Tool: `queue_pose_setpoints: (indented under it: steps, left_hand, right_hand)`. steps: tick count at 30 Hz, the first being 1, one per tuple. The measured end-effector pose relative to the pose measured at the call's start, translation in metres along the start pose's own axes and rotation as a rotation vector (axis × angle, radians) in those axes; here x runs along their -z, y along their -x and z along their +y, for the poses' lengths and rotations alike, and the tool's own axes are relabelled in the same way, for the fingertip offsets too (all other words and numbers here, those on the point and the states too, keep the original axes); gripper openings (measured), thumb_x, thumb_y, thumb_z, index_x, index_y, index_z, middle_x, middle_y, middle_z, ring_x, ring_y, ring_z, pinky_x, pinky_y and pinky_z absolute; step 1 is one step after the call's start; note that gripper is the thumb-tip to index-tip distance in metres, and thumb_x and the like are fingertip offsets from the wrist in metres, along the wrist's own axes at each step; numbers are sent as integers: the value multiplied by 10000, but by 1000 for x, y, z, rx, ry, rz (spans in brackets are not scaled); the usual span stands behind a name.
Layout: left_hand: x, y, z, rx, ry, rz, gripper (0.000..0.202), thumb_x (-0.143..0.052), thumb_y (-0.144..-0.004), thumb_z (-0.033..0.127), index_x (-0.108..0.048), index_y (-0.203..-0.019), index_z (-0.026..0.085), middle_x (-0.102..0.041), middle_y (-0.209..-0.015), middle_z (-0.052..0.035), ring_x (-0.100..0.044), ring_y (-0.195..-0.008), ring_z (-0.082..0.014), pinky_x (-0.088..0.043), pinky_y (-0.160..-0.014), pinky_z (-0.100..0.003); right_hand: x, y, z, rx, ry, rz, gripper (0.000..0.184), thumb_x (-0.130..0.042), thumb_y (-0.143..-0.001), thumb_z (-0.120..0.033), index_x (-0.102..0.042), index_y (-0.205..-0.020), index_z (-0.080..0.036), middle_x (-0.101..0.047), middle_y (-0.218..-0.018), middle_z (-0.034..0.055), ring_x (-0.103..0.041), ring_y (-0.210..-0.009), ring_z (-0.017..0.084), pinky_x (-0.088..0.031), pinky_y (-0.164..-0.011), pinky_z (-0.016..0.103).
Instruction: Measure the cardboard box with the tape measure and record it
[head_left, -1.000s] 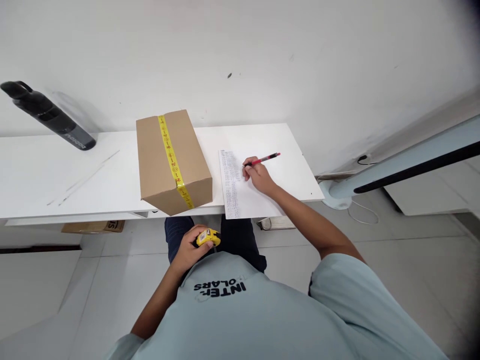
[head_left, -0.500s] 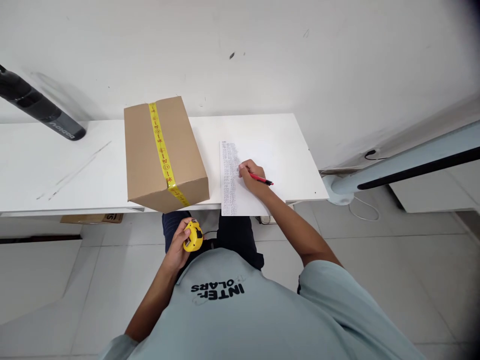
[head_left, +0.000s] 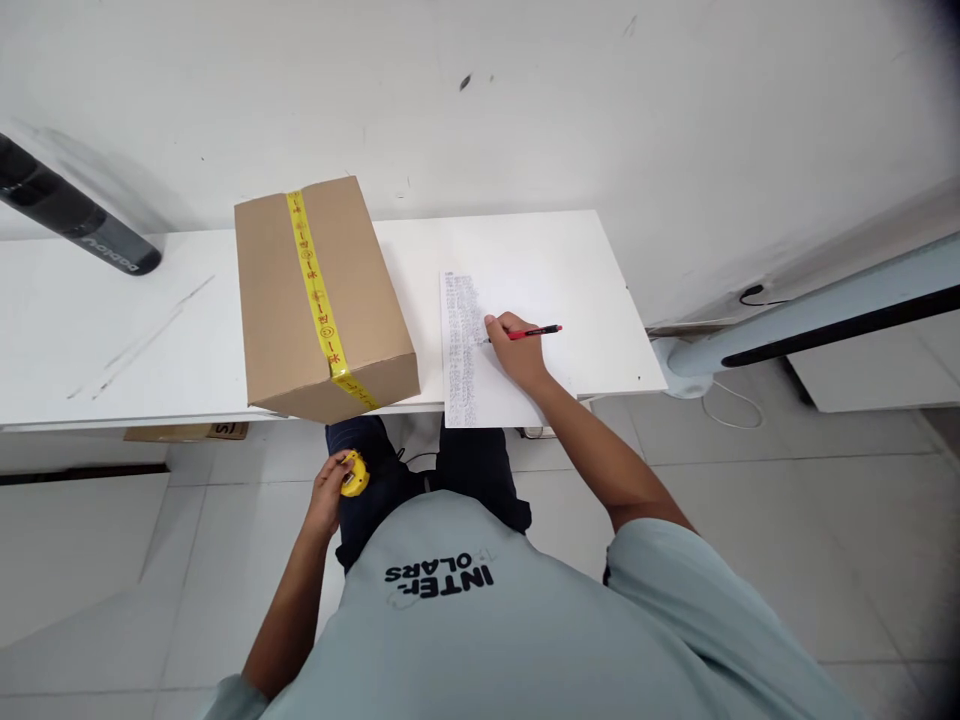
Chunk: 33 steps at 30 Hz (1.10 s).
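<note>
My right hand (head_left: pixel 517 347) is closed around a red and black pen (head_left: pixel 536 332) over a sheet of paper (head_left: pixel 495 390). Dense handwriting runs down the paper's left side, and the pen's tip is near its edge. Below the table's front edge, by my thigh, my left hand (head_left: pixel 328 490) grips a yellow tape measure (head_left: pixel 355 474); no blade shows drawn out of it. A brown cardboard box (head_left: pixel 285 290), sealed with yellow printed tape (head_left: pixel 319 295), sits on the table to the left of the paper.
The white table (head_left: pixel 577 290) stands against a wall. At its far left is a dark cylindrical object (head_left: pixel 112 245) with lettering. A pale blue post (head_left: pixel 825 315) with a black strip slants in at the right, near a cable (head_left: pixel 735 420) on the floor.
My left hand has moved left with the tape measure. The pen in my right hand has tipped to lie more level, and that hand has shifted slightly right across the paper.
</note>
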<state>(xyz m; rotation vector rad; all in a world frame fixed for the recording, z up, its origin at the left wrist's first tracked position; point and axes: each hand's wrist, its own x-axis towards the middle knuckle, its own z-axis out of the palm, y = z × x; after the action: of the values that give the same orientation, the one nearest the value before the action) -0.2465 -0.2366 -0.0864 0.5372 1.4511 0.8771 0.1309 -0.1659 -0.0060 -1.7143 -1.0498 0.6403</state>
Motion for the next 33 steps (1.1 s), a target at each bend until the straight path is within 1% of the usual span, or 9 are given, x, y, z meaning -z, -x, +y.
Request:
queue_pose_setpoints:
  steps: [5,9,12,15,20,24,27,30,33]
  left_hand:
    - [21,-22,-25,75,73,118,442,-717,-674,416,-667,-1060,205,-666,-881,2,-605,-652,-120,-517,-545,-222]
    - [24,-37,-32,132,98,141,405,-674,-737,393,-651,-1104,222,-658,-868,14,-594,-597,-104,-525,-543,-224]
    - [25,-44,-35,160,93,132,433,-680,-755,392,-653,-1149,216,-667,-844,15,-559,-520,-95,-526,-523,-242]
    - [25,-47,-36,160,75,135,489,-699,-750,403,-648,-1195,208,-671,-826,17,-562,-507,-96,-508,-502,-231]
    - [25,-47,-38,149,47,154,547,-727,-720,425,-648,-1210,195,-671,-797,17,-586,-515,-104,-484,-490,-212]
    - [25,-45,-38,146,46,166,555,-737,-712,417,-644,-1217,205,-687,-829,11,-603,-533,-106,-492,-506,-215]
    - [23,-43,-36,145,51,164,542,-740,-717,412,-641,-1207,202,-683,-832,10,-602,-539,-105,-487,-504,-214]
    - [17,-38,-30,131,60,156,519,-740,-709,402,-635,-1171,189,-664,-824,7,-584,-538,-108,-476,-484,-218]
    - [11,-21,-13,81,83,131,512,-765,-666,405,-635,-1117,199,-657,-876,0,-609,-625,-122,-507,-507,-227]
  right_hand:
    - [1,-2,1,21,25,-97,401,-622,-940,-422,-476,-618,-232,-493,-611,-26,-438,-623,150,-333,-629,327]
    - [1,-2,2,12,55,-117,417,-627,-933,-452,-469,-615,-234,-494,-612,-27,-433,-620,149,-330,-620,326]
    - [-1,-2,3,1,80,-113,409,-628,-932,-460,-481,-625,-233,-512,-617,-26,-448,-629,151,-340,-627,326]
    - [-1,-2,3,2,88,-103,405,-629,-928,-464,-485,-629,-232,-531,-624,-23,-465,-634,152,-357,-641,328]
    - [0,-3,4,18,57,-142,428,-642,-912,-486,-473,-610,-234,-525,-617,-21,-467,-631,154,-368,-638,329]
    - [0,-2,5,20,48,-114,430,-636,-907,-492,-468,-607,-235,-519,-616,-19,-465,-641,157,-372,-640,328]
    - [0,-2,4,12,50,-134,421,-644,-900,-492,-472,-615,-235,-527,-627,-16,-466,-642,157,-370,-640,330]
    - [0,-1,3,20,42,-129,423,-635,-907,-473,-448,-609,-237,-483,-612,-25,-432,-630,149,-350,-628,327]
    - [-1,-1,2,29,35,-87,428,-611,-920,-445,-417,-599,-239,-440,-596,-34,-406,-625,145,-334,-627,325]
